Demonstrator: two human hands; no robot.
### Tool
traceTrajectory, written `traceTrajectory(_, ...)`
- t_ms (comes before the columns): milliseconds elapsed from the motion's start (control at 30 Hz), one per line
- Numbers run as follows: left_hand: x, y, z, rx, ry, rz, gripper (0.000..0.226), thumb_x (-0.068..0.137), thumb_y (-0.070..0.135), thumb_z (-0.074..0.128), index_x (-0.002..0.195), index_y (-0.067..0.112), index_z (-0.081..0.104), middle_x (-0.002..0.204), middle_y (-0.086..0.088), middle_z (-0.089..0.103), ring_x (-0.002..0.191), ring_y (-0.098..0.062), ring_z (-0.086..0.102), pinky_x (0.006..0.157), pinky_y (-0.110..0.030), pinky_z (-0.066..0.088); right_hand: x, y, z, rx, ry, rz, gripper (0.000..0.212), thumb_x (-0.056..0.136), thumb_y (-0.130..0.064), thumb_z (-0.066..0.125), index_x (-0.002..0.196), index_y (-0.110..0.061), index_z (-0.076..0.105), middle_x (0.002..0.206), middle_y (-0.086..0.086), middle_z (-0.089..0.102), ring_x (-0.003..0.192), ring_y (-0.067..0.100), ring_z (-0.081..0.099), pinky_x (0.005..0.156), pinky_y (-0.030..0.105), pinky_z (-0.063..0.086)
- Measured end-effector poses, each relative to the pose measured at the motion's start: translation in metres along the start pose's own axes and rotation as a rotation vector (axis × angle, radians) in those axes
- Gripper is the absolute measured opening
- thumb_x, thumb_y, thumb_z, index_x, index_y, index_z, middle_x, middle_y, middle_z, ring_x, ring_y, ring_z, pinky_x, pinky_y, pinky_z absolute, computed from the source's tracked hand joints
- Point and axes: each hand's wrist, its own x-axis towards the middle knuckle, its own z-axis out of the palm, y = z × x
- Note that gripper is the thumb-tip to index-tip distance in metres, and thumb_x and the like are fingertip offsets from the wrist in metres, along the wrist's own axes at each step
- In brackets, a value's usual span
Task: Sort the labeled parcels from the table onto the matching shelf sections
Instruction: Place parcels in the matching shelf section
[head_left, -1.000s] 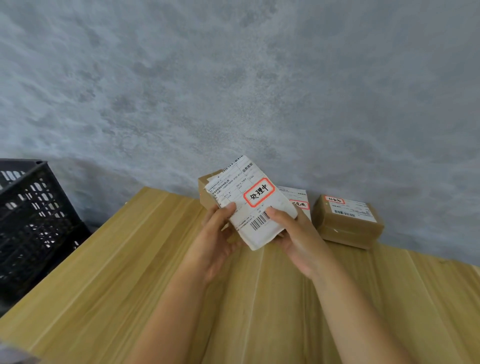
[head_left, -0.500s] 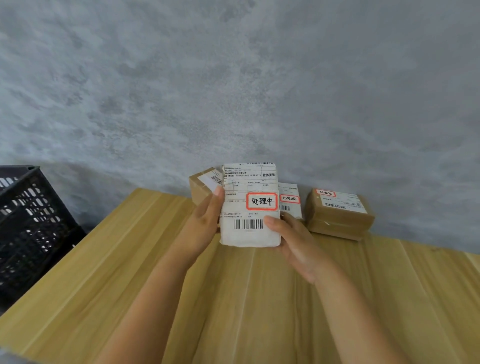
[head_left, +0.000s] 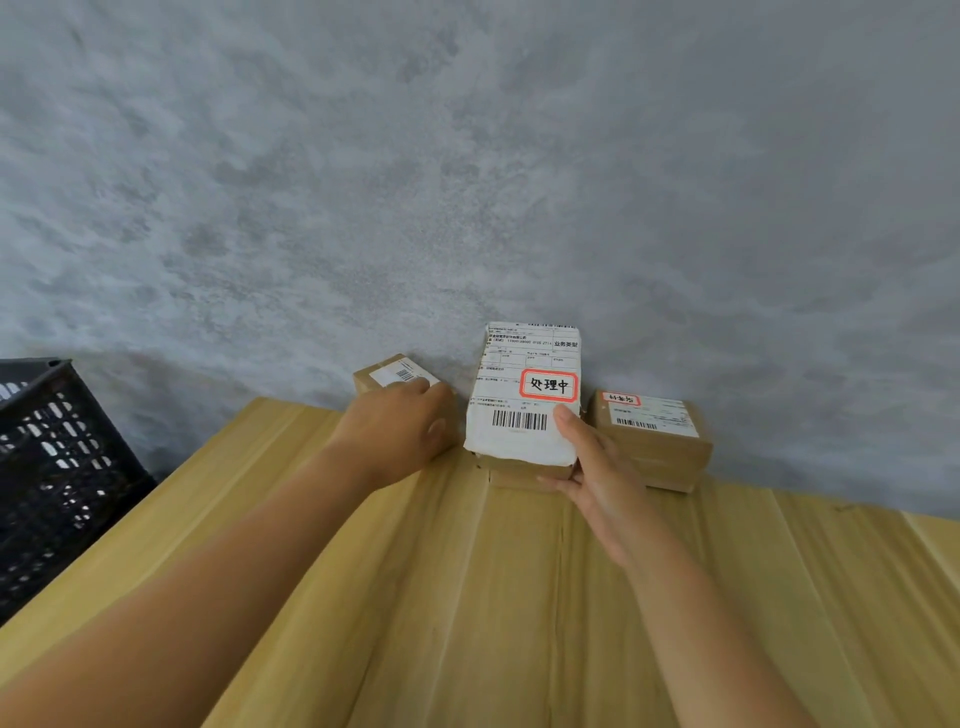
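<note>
R hand (head_left: 597, 467) grips white parcel (head_left: 524, 395); L hand (head_left: 400, 431) on box (head_left: 387, 374).

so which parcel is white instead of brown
The white parcel in the right hand, with the red-framed label; the boxes on either side are brown cardboard.

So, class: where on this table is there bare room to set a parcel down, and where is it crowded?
Free: the wooden table between the forearms, and its right part below the brown box. Crowded: the wall edge, where the left hand lies on a small brown box and the right hand holds the white parcel.
</note>
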Motion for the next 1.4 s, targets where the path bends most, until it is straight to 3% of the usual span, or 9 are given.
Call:
traceTrajectory(133, -0.001, 0.001, 0.000, 0.074, 0.025, 0.064, 0.024, 0.096, 0.033, 0.046, 0.112, 0.018, 0.055, 0.105, -0.001, 0.057, 0.095, -0.022, 0.059, 0.066, -0.034, 0.042, -0.011, 0.004, 0.006, 0.001, 0.002, 0.005, 0.072, 0.060, -0.064, 0.072, 0.117, -0.021, 0.064, 0.106, -0.006, 0.077, 0.100, 0.006, 0.071, 0.080, 0.026, 0.058)
traceTrajectory(300, -0.005, 0.003, -0.009, 0.115, 0.079, 0.142, 0.025, 0.093, 0.032, 0.048, 0.113, 0.019, 0.057, 0.105, 0.000, 0.058, 0.101, -0.023, 0.058, 0.079, -0.036, 0.047, -0.039, -0.004, 0.009, -0.046, 0.076, -0.006, 0.069, 0.063, -0.063, 0.070, 0.120, -0.024, 0.062, 0.113, -0.006, 0.075, 0.109, 0.008, 0.067, 0.095, 0.035, 0.055)
traceTrajectory(433, -0.004, 0.019, -0.021, 0.069, 0.129, 0.279, 0.032, 0.094, 0.028, 0.048, 0.124, 0.020, 0.055, 0.111, -0.001, 0.060, 0.102, -0.022, 0.058, 0.077, -0.033, 0.042, -0.078, -0.018, 0.004, -0.038, 0.249, -0.072, 0.058, 0.067, -0.059, 0.069, 0.119, -0.032, 0.062, 0.118, -0.010, 0.072, 0.113, 0.008, 0.065, 0.088, 0.032, 0.055)
traceTrajectory(633, -0.024, 0.069, -0.033, 0.019, 0.175, 0.549, 0.036, 0.098, 0.034, 0.044, 0.129, 0.018, 0.053, 0.112, -0.004, 0.062, 0.102, -0.026, 0.059, 0.077, -0.035, 0.044, -0.173, -0.013, 0.000, 0.009, 0.494, -0.066, 0.040, 0.093, -0.047, 0.058, 0.124, -0.021, 0.064, 0.116, -0.003, 0.074, 0.111, 0.016, 0.068, 0.095, 0.036, 0.053)
traceTrajectory(867, -0.094, 0.175, -0.058, -0.065, 0.152, 0.825, 0.043, 0.097, 0.039, 0.044, 0.136, 0.022, 0.046, 0.126, -0.002, 0.058, 0.112, -0.026, 0.058, 0.084, -0.037, 0.048, -0.331, -0.012, -0.006, -0.132, 0.788, -0.102, 0.052, 0.090, -0.060, 0.058, 0.126, -0.023, 0.065, 0.115, -0.006, 0.074, 0.110, 0.018, 0.069, 0.096, 0.035, 0.053)
traceTrajectory(967, -0.138, 0.233, -0.073, -0.136, 0.193, 0.940, 0.043, 0.097, 0.040, 0.045, 0.136, 0.022, 0.047, 0.124, 0.000, 0.059, 0.112, -0.025, 0.058, 0.082, -0.034, 0.048, -0.409, -0.015, -0.009, -0.133, 0.906, -0.135, 0.064, 0.079, -0.066, 0.061, 0.127, -0.023, 0.063, 0.113, -0.007, 0.075, 0.106, 0.014, 0.071, 0.089, 0.031, 0.054)
traceTrajectory(1067, -0.192, 0.292, -0.093, -0.201, 0.217, 1.075, 0.042, 0.095, 0.038, 0.047, 0.133, 0.021, 0.050, 0.121, -0.001, 0.059, 0.110, -0.026, 0.059, 0.082, -0.034, 0.047, -0.495, -0.016, -0.012, -0.169, 1.038, -0.149, 0.067, 0.078, -0.066, 0.061, 0.127, -0.019, 0.062, 0.111, -0.005, 0.076, 0.103, 0.014, 0.072, 0.092, 0.033, 0.055)
traceTrajectory(1267, -0.337, 0.410, -0.125, -0.347, 0.252, 1.275, 0.041, 0.096, 0.035, 0.048, 0.134, 0.020, 0.051, 0.118, -0.003, 0.061, 0.110, -0.026, 0.058, 0.082, -0.035, 0.048, -0.695, -0.005, -0.010, -0.192, 1.241, -0.159, 0.067, 0.080, -0.065, 0.061, 0.128, -0.019, 0.062, 0.115, -0.004, 0.075, 0.105, 0.015, 0.071, 0.086, 0.030, 0.054)
traceTrajectory(1400, -0.463, 0.490, -0.147, -0.385, 0.246, 1.436, 0.044, 0.098, 0.033, 0.047, 0.139, 0.019, 0.050, 0.123, -0.003, 0.061, 0.113, -0.026, 0.057, 0.090, -0.036, 0.046, -0.838, 0.013, 0.000, -0.170, 1.385, -0.157, 0.060, 0.085, -0.064, 0.061, 0.127, -0.020, 0.063, 0.113, -0.006, 0.075, 0.103, 0.014, 0.071, 0.087, 0.030, 0.055)
